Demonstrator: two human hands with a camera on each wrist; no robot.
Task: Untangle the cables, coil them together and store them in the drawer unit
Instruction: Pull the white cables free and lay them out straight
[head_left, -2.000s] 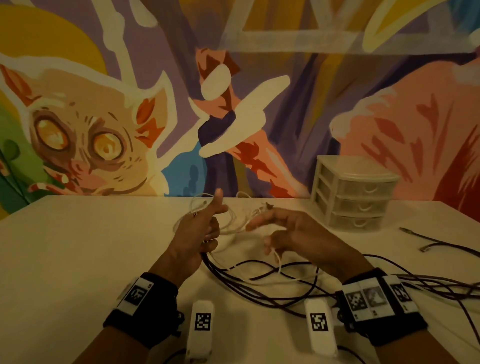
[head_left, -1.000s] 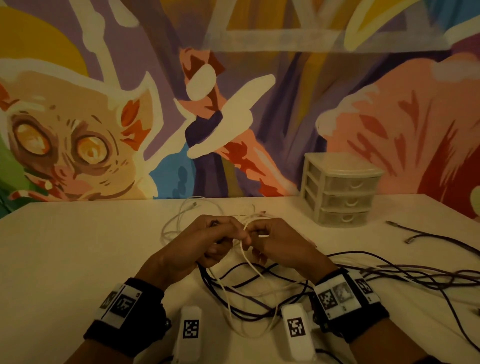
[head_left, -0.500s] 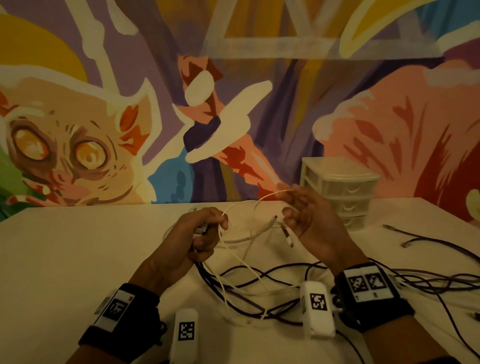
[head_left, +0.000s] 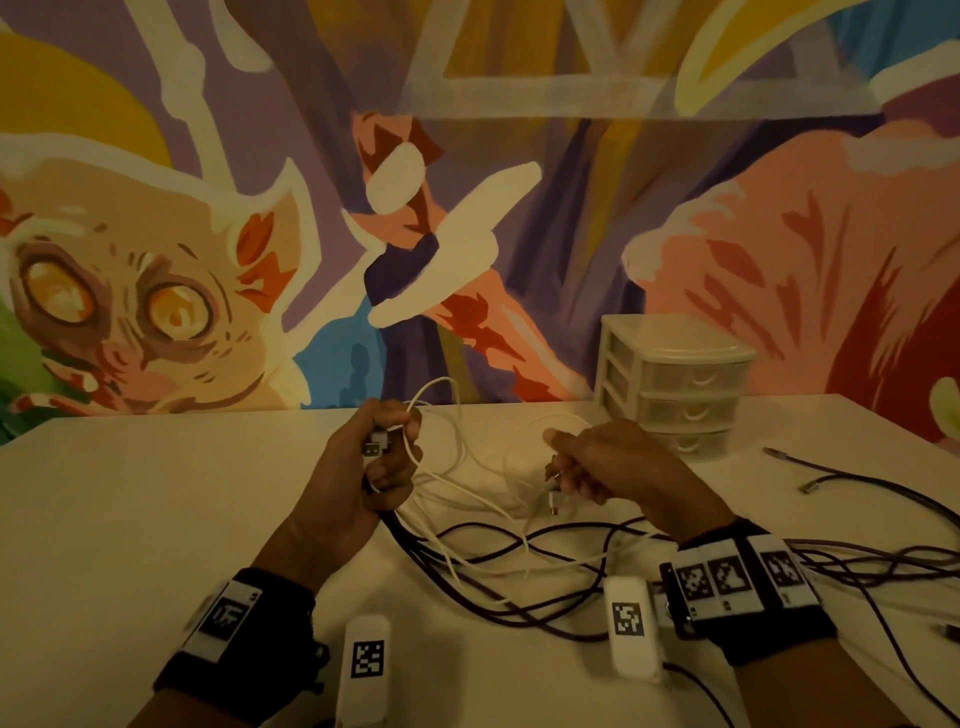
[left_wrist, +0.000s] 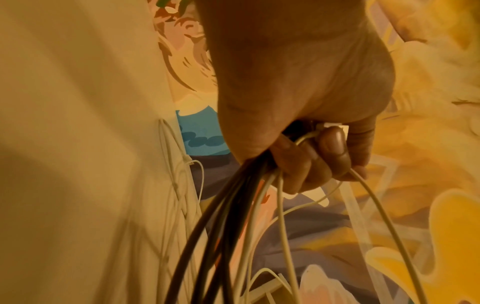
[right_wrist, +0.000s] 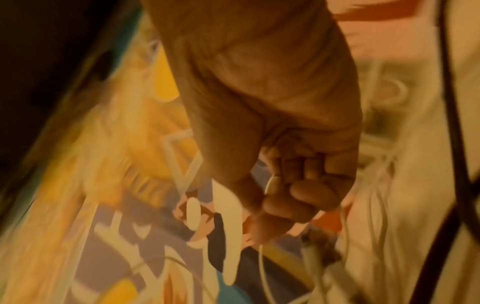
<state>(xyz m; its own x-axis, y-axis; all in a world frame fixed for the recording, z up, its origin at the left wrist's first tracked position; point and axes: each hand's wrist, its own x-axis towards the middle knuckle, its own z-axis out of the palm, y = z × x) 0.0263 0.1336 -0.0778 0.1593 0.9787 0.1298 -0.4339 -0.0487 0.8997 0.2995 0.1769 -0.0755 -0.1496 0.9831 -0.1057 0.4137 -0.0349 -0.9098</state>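
My left hand (head_left: 387, 457) (left_wrist: 309, 156) grips a bundle of dark cables (left_wrist: 223, 216) and white cables (left_wrist: 280, 205) above the table, with a plug end (head_left: 372, 448) showing at the fist. My right hand (head_left: 576, 462) (right_wrist: 293, 197) pinches a thin white cable (head_left: 467, 480) (right_wrist: 262, 259) a short way right of the left hand, and a white plug (head_left: 554, 500) dangles under it. White loops hang between the two hands. Dark cables (head_left: 519, 582) trail tangled over the table toward the right. The white drawer unit (head_left: 675, 384) stands at the back right, its drawers closed.
The white table (head_left: 156, 519) meets a painted mural wall behind. Loose dark cable ends (head_left: 810, 486) lie at the far right. Two white tagged devices (head_left: 366, 665) (head_left: 631, 626) hang by my wrists near the table's front edge.
My right hand has dropped from near the drawer unit's height back down and left, still pinching the white cable. The left hand keeps its grip on the bundle and has risen a little.
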